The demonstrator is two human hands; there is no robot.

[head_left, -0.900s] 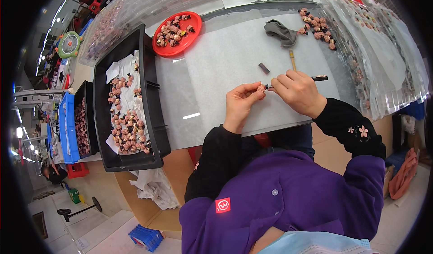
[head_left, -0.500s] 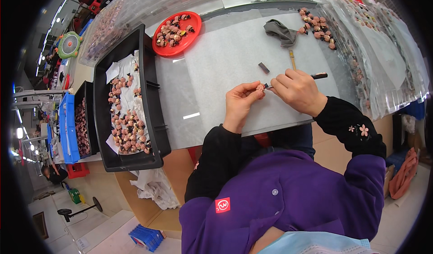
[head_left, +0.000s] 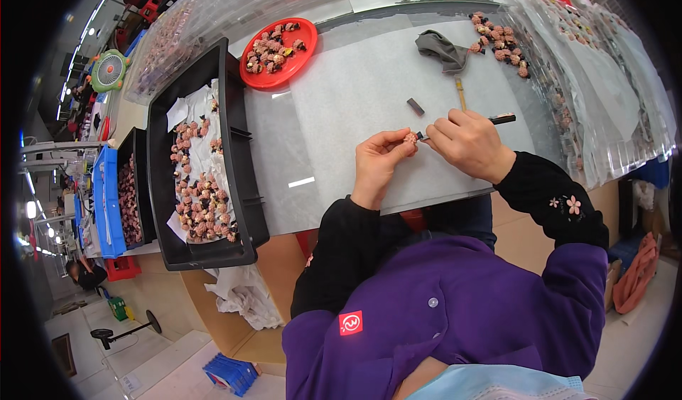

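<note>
Between thumb and fingers, my left hand (head_left: 382,160) pinches a small pink knobbly figurine (head_left: 410,138) with a dark end. My right hand (head_left: 469,144) is closed round a slim black pen-like tool (head_left: 503,119), its tip at the figurine's dark end. Both hands hover over a white sheet (head_left: 341,109) on the table. A small dark block (head_left: 415,106) lies beyond the hands. Farther off are a thin yellowish stick (head_left: 461,94) and a crumpled grey cloth (head_left: 442,50).
A black crate (head_left: 245,180) of pink figurines stands at the left, with a red plate (head_left: 284,77) of more beyond it. Loose figurines (head_left: 501,41) lie at the far right, beside stacked clear plastic trays (head_left: 604,80). A cardboard box (head_left: 273,265) sits below the table edge.
Almost nothing differs. The fingers of my right hand have shifted slightly on the tool, and the figurine stays in my left hand.
</note>
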